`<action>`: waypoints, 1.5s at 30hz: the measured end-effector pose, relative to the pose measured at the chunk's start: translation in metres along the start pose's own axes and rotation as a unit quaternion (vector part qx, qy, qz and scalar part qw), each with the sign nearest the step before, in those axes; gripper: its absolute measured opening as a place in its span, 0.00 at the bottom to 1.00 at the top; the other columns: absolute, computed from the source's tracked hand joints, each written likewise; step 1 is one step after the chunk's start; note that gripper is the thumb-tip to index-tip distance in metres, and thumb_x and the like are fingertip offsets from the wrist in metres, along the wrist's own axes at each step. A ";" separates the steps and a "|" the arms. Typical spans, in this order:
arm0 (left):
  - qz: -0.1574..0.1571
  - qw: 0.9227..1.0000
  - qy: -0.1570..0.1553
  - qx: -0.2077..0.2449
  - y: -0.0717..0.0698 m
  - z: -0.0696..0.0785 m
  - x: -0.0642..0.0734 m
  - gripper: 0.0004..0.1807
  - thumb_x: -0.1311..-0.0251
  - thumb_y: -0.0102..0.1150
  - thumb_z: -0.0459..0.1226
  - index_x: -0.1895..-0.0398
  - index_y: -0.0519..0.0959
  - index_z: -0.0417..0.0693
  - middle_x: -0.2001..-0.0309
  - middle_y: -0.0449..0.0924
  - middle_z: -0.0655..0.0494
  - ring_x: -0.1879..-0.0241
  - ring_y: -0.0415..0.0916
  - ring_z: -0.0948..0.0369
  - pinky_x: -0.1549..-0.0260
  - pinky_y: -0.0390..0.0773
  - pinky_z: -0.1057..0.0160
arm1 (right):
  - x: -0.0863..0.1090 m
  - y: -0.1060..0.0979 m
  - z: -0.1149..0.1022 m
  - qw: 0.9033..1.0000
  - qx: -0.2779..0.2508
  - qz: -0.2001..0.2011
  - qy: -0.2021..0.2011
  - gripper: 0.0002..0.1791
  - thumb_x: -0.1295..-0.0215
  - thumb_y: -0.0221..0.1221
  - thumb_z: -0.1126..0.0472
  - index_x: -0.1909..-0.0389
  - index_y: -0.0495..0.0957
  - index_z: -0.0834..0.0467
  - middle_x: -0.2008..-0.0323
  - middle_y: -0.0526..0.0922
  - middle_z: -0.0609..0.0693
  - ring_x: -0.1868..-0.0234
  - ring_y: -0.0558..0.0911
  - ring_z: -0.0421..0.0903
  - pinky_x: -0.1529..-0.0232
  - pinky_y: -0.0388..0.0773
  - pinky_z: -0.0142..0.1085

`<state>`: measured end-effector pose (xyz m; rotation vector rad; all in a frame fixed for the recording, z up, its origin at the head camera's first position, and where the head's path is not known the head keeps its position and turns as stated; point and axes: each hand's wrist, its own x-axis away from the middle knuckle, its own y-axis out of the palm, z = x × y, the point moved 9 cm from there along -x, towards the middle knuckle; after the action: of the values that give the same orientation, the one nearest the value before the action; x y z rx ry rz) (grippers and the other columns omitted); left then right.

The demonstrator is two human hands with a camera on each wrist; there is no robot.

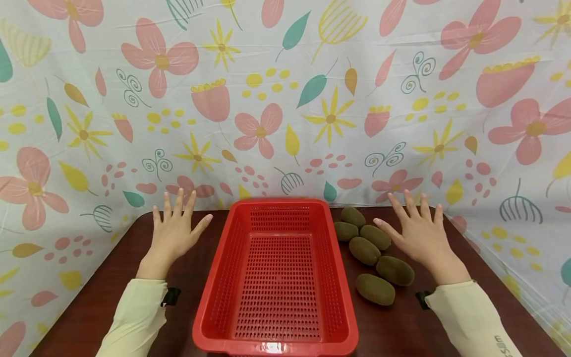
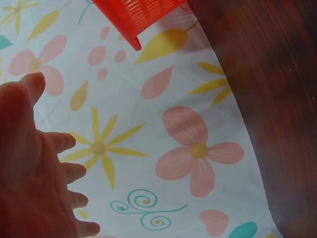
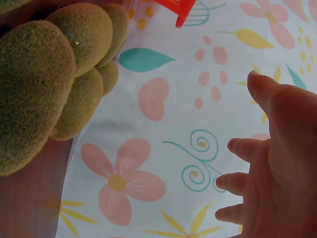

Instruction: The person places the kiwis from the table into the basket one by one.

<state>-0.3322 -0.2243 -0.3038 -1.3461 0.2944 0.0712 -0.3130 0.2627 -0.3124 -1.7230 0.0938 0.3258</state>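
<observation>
Listing pale fabric sleeves (image 1: pixel 134 317) cut off below; red perforated plastic basket (image 1: pixel 278 282), mostly outside both wrist views; six fuzzy brown oval kiwifruit (image 1: pixel 364 251) just right; bare left hand (image 1: pixel 175 237) and bare right hand (image 1: pixel 421 235), spread wide, holding nothing; white flower-printed cloth (image 1: pixel 278 49) behind.

Dark reddish-brown wood-grained bench (image 1: pixel 196 258), bright red rectangular plastic basket (image 1: pixel 278 277) patterned with slots, brownish-green oval kiwifruits (image 1: pixel 365 251) toward the bench's right edge, white cloth (image 1: pixel 281 99) printed pink, yellow and teal
</observation>
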 end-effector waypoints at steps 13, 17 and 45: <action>0.006 1.000 0.016 -0.007 -0.007 0.013 0.001 0.45 0.33 0.39 0.63 0.23 0.43 0.47 0.25 0.36 0.38 0.28 0.20 0.38 0.38 0.27 0.30 | -0.002 -0.005 -0.009 1.000 -0.008 -0.002 -0.010 0.47 0.33 0.42 0.30 0.24 0.45 0.56 0.27 0.43 0.68 0.30 0.37 0.74 0.36 0.25 0.67; 0.001 1.000 0.024 -0.014 -0.007 0.018 0.002 0.44 0.32 0.40 0.61 0.23 0.43 0.46 0.24 0.37 0.39 0.28 0.21 0.38 0.37 0.26 0.32 | -0.002 -0.006 -0.013 1.000 -0.012 -0.005 -0.014 0.47 0.32 0.42 0.31 0.23 0.45 0.55 0.26 0.42 0.67 0.30 0.39 0.74 0.36 0.24 0.66; 0.003 0.983 0.103 -0.149 0.021 0.045 0.016 0.38 0.33 0.48 0.57 0.26 0.59 0.46 0.29 0.57 0.40 0.28 0.45 0.40 0.33 0.40 0.36 | 0.003 0.006 -0.029 0.999 -0.016 -0.027 -0.026 0.45 0.32 0.44 0.32 0.24 0.49 0.56 0.28 0.47 0.69 0.29 0.40 0.73 0.35 0.32 0.67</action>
<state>-0.3132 -0.1777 -0.3189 -1.6531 0.4781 -0.0206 -0.3070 0.2334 -0.3150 -1.7442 0.0033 0.3339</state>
